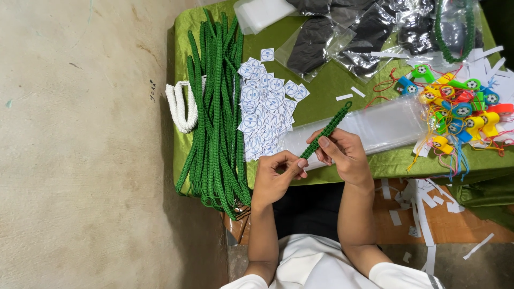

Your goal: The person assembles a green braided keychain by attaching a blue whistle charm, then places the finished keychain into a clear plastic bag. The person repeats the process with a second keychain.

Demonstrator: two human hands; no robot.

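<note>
Matt, knobbly woven green cord bracelet [326, 130]; sheeny olive-green cloth table cover [332, 85]; glossy clear plastic sleeves [385, 126]; smooth bright plastic whistles [460, 109]; matt white paper stickers [265, 107]; rough concrete floor [80, 160].

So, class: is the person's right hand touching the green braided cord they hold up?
Touching. The head view shows the right hand pinching the green braided cord between fingertips.

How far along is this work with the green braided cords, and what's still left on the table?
Done: bagged dark items lie at the table's far side. In hand: both the left hand and right hand grip one green braided cord. Left: a big pile of green cords, round stickers, clear bags and coloured whistles.
</note>
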